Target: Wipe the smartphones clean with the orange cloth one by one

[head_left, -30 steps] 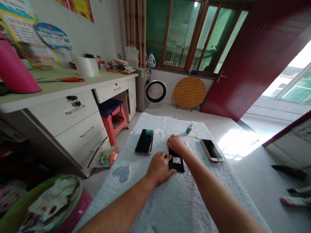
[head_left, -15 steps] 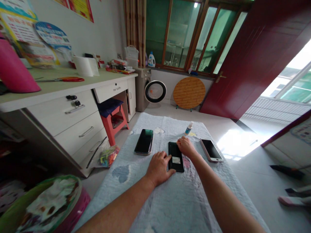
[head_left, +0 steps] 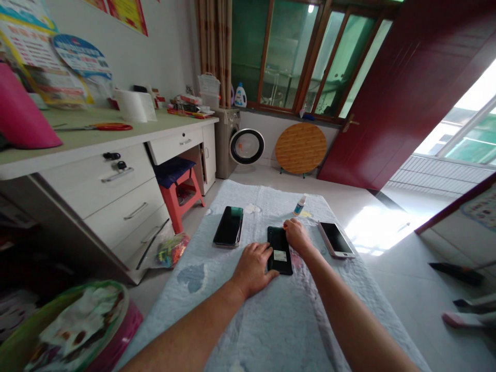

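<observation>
A black phone (head_left: 278, 240) lies on the pale blue quilted cloth, its back with a white label facing up. My left hand (head_left: 253, 266) grips its left side, with the fingers at the long edge and the thumb by the lower end. At the phone's upper right corner, my right hand (head_left: 297, 236) has its fingers curled and pressed together. Whatever sits between those fingertips is too small to make out. To the left rests another dark phone (head_left: 228, 226), screen up. A phone with a white front (head_left: 336, 239) lies on the right. Beyond my right hand stands a small bottle (head_left: 299, 205) with a blue label.
The quilted cloth (head_left: 240, 330) covers the surface in front of me. On the left are a white desk (head_left: 124, 199), a red stool (head_left: 176, 204) and a waste basket (head_left: 127, 325). A washing machine (head_left: 225, 139) with an open door and a round wooden tabletop (head_left: 301, 148) stand behind.
My right hand has shifted very slightly to the right along the phone's upper corner. My left hand keeps its place on the phone, and the other things stay where they were.
</observation>
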Tool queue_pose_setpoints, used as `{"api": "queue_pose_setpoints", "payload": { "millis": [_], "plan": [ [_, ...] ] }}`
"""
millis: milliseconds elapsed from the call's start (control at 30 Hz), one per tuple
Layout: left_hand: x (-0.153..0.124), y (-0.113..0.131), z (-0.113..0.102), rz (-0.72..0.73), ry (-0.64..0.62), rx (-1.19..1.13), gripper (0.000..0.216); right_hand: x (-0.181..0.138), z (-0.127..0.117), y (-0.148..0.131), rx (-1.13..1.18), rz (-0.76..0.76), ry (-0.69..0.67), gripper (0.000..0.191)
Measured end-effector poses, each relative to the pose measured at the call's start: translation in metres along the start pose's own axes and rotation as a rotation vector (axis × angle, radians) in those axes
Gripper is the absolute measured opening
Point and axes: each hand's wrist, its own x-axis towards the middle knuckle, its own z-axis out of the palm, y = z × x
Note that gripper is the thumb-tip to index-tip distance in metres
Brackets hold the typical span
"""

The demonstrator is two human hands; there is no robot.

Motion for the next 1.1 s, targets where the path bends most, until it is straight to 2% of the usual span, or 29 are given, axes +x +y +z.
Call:
{"api": "queue_pose_setpoints", "payload": {
  "millis": [200, 367, 633, 767, 900, 1100],
  "plan": [
    [0.001, 0.001, -0.003, 0.002, -0.006, -0.001, 0.059, 0.010, 0.001, -0.023, 0.011, -0.078, -0.037, 0.029],
    [0.001, 0.001, -0.004, 0.003, -0.023, -0.001, 0.058, 0.004, 0.002, -0.040, 0.019, -0.167, -0.021, 0.025],
    [0.001, 0.001, -0.003, 0.015, -0.020, -0.007, 0.055, -0.028, -0.002, -0.032, 0.288, -0.419, -0.040, 0.028],
    [0.001, 0.002, -0.005, 0.012, -0.016, -0.006, 0.056, -0.042, -0.004, -0.029, 0.383, -0.478, -0.054, 0.030],
    [0.002, 0.002, -0.006, 0.025, -0.009, -0.009, 0.054, -0.037, -0.002, -0.030, 0.322, -0.449, -0.038, 0.030],
    [0.002, 0.001, -0.003, 0.018, -0.002, 0.002, 0.057, -0.005, 0.001, -0.036, 0.067, -0.386, -0.051, 0.030]
  ]
}}
